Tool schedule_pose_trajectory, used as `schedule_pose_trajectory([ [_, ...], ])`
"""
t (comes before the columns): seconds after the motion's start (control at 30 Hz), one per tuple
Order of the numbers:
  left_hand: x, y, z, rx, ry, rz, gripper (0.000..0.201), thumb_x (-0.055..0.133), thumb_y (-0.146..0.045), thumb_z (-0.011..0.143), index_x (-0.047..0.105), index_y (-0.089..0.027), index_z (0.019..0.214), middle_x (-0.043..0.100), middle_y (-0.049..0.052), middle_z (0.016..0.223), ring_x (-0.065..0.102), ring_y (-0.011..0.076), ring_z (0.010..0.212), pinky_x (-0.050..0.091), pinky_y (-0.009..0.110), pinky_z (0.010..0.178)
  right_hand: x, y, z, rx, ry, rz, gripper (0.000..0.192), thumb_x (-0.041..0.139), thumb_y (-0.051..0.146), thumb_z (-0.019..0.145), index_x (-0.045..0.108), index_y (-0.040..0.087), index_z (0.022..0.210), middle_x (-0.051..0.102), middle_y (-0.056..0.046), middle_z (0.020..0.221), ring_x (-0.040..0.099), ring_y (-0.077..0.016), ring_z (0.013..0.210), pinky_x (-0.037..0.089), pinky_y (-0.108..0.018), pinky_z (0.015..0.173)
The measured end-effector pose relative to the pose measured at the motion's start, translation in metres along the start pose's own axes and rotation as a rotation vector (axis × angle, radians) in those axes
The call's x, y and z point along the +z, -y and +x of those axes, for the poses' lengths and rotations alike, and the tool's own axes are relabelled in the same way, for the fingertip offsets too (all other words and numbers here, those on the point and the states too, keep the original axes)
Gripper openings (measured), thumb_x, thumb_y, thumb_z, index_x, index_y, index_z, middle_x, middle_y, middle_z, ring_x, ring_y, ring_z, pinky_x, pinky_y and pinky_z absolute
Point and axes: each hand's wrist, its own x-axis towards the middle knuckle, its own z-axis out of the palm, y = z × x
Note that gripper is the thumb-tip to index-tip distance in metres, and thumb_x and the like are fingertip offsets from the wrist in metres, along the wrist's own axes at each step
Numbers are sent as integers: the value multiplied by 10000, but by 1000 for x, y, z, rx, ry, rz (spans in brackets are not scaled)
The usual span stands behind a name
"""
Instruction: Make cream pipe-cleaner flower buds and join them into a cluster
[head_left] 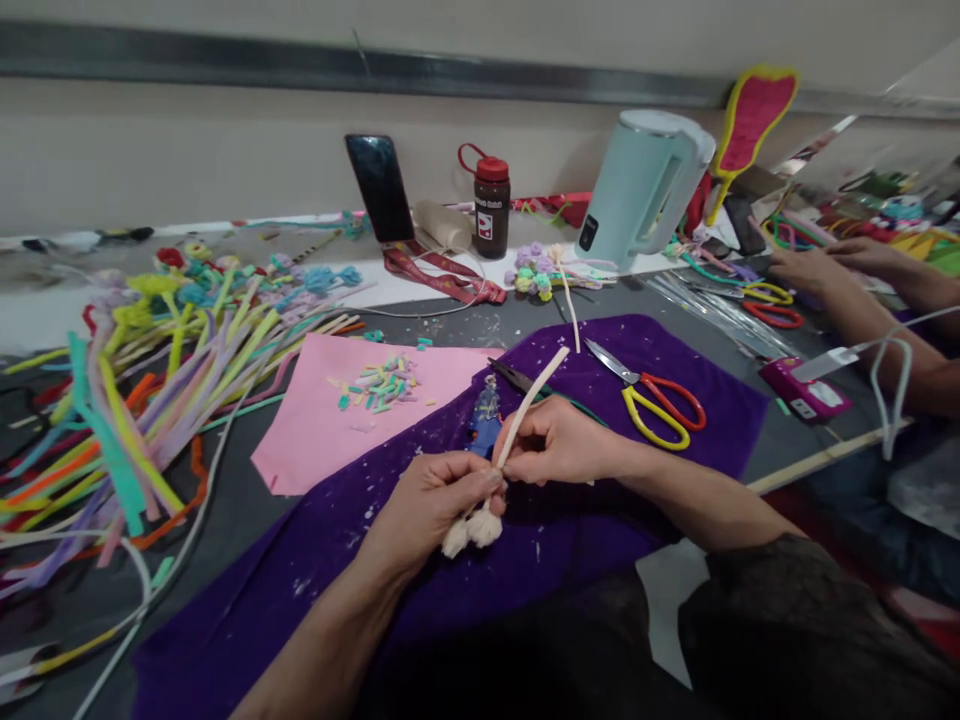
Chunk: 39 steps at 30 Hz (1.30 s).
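head view, looking down on a craft table: the left hand (pixel 435 500) pinches a small cream fuzzy bundle (pixel 472 528) at the lower end of a cream pipe cleaner (pixel 529 400), fingers closed on it. the right hand (pixel 555 440) grips the stem just above, fingers narrow around it, the free end slanting up toward the far edge. both hands work over a purple cloth (pixel 660 360) near the front edge. yellow-and-red scissors (pixel 660 405) lie just beside the right hand; a pink sheet (pixel 315 430) with cut snippets and a heap of coloured pipe cleaners (pixel 127 400) lie toward the left edge. another person's hands (pixel 817 265) rest near the right edge. risk: a loose pinch could let the coiled bundle unwind; pulling too hard might kink the stem.
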Motion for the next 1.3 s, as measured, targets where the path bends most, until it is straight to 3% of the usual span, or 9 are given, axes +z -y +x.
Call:
schedule_pose_trajectory([
  [0.13, -1, 0, 5, -66, 12, -61, 272, 656, -371, 691, 681, -101, 705, 666, 66, 598, 537, 101, 437, 380, 201, 431, -4, -2, 2, 100, 23, 163, 106, 590, 150, 689, 618, 108, 783, 586, 24, 614, 502, -41, 453, 433, -134, 408],
  [0.27, -3, 2, 10, -86, 34, -163, 405, 548, -461, 756, 687, -81, 736, 680, 104, 610, 580, 142, 452, 416, 234, 436, -7, -8, 6, 125, -1, 258, 108, 634, 157, 661, 625, 113, 760, 609, 21, 604, 495, -35, 428, 405, -119, 369],
  [0.47, -6, 3, 10, -86, 35, -184, 314, 582, -398, 741, 674, -98, 769, 690, 84, 637, 588, 135, 462, 438, 242, 464, -7, -17, 8, 159, 16, 316, 119, 641, 179, 664, 626, 119, 765, 621, 16, 602, 498, -36, 414, 377, -116, 343],
  [0.6, -3, 3, 6, 0, -11, -54, 228, 659, -342, 673, 645, -122, 731, 678, 50, 632, 556, 103, 449, 396, 203, 430, -5, -15, 9, 165, -13, 291, 109, 638, 180, 651, 627, 113, 737, 598, 34, 548, 485, -32, 388, 389, -122, 351],
  [0.77, 3, 8, 3, 202, -260, 348, 236, 651, -371, 677, 633, -155, 770, 651, 13, 592, 508, 82, 424, 353, 184, 406, -2, -16, 11, 188, -41, 228, 99, 625, 183, 654, 627, 120, 731, 591, 38, 539, 480, -30, 375, 363, -124, 339],
  [1.03, 5, 5, -1, 439, -488, 850, 192, 577, -360, 747, 680, -209, 805, 686, 8, 680, 604, 142, 620, 420, 232, 580, 3, -15, 11, 157, -127, 72, 136, 572, 174, 678, 629, 108, 782, 584, 31, 558, 491, -35, 378, 368, -117, 334],
  [1.17, 6, 2, -4, 496, -475, 902, 196, 556, -348, 767, 696, -221, 822, 686, 18, 707, 595, 155, 666, 399, 239, 610, 3, -14, 10, 111, -133, 63, 131, 567, 166, 691, 628, 107, 791, 584, 24, 589, 501, -37, 410, 408, -123, 362],
  [1.3, 5, 1, -6, 412, -374, 657, 173, 582, -340, 742, 692, -207, 743, 643, -1, 619, 532, 124, 544, 356, 217, 512, 3, -12, 8, 49, -111, 126, 113, 598, 170, 689, 629, 110, 780, 578, 26, 588, 499, -40, 438, 429, -132, 388],
])
